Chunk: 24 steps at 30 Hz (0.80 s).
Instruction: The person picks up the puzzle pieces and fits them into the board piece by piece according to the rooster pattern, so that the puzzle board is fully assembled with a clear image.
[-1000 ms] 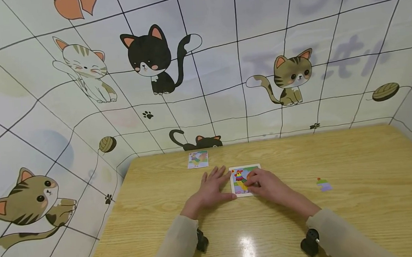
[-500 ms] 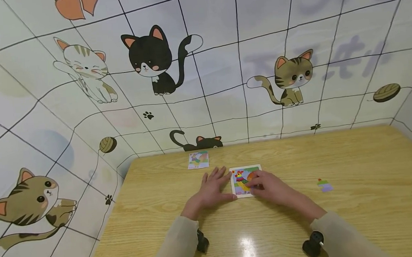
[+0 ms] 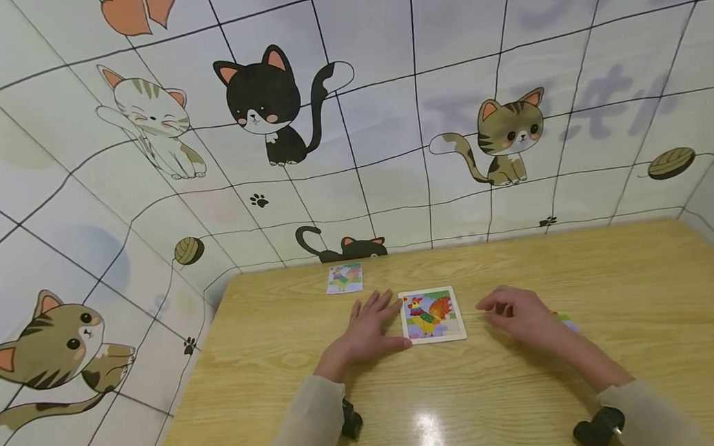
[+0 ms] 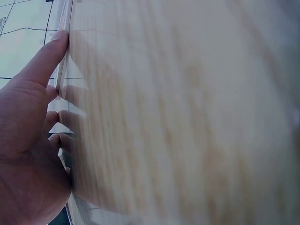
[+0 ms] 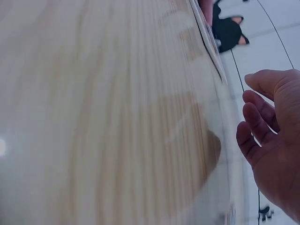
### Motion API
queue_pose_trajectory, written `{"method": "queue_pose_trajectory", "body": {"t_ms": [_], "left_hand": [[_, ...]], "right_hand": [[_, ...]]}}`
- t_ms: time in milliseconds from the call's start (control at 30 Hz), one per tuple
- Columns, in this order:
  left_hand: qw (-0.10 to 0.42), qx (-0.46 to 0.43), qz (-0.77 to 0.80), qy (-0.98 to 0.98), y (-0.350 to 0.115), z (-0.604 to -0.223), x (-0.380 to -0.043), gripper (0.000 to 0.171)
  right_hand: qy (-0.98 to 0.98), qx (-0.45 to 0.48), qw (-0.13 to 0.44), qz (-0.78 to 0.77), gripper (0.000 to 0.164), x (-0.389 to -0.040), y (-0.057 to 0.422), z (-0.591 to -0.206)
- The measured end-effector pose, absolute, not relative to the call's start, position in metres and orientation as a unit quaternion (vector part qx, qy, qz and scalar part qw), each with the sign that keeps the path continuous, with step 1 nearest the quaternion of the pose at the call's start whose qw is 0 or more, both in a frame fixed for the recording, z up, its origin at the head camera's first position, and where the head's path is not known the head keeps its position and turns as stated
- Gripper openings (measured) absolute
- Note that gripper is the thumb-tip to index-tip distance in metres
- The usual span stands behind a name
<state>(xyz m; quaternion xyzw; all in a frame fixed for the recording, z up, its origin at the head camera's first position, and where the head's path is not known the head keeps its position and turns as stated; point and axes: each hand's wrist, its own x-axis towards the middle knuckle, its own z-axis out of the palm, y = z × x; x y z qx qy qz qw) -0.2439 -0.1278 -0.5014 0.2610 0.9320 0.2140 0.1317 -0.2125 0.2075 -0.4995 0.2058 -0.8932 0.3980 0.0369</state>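
Observation:
A square jigsaw puzzle [image 3: 430,314] with a rooster picture and a pale frame lies flat on the wooden table [image 3: 468,395]. Its lower right part shows a pale patch. My left hand [image 3: 367,326] rests at the puzzle's left side, fingers spread, with the thumb tip at the lower left corner of the frame. To the right of the puzzle, my right hand [image 3: 522,315] hovers over the table with loosely bent fingers and nothing between them. A loose puzzle piece [image 3: 566,320], green and lilac, is partly hidden behind that hand.
A small card [image 3: 344,278] with a rooster picture lies near the table's back edge. Behind the table stands a wall [image 3: 389,145] with drawn cats and a grid of lines. Black wrist cameras [image 3: 598,430] sit at both cuffs.
My right hand has left the puzzle's right part and moved right towards the loose piece. The rooster's orange tail is now uncovered. My left hand has stayed in place.

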Motion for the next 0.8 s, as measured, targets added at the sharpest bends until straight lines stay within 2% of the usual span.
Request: {"method": "queue_pose_trajectory", "body": {"t_ms": [300, 500, 800], "left_hand": [[0.136, 0.263, 0.211, 0.931, -0.126, -0.5, -0.245, 0.085], [0.137, 0.262, 0.205, 0.933, -0.126, -0.499, -0.245, 0.085], [0.139, 0.262, 0.213, 0.931, -0.126, -0.5, -0.244, 0.084]], "right_hand": [[-0.913, 0.158, 0.043, 0.374, 0.017, -0.201, 0.273, -0.496], [-0.928, 0.113, 0.035, 0.352, 0.028, -0.2, 0.31, -0.501], [-0.924, 0.14, 0.01, 0.357, 0.032, -0.2, 0.335, -0.507]]}}
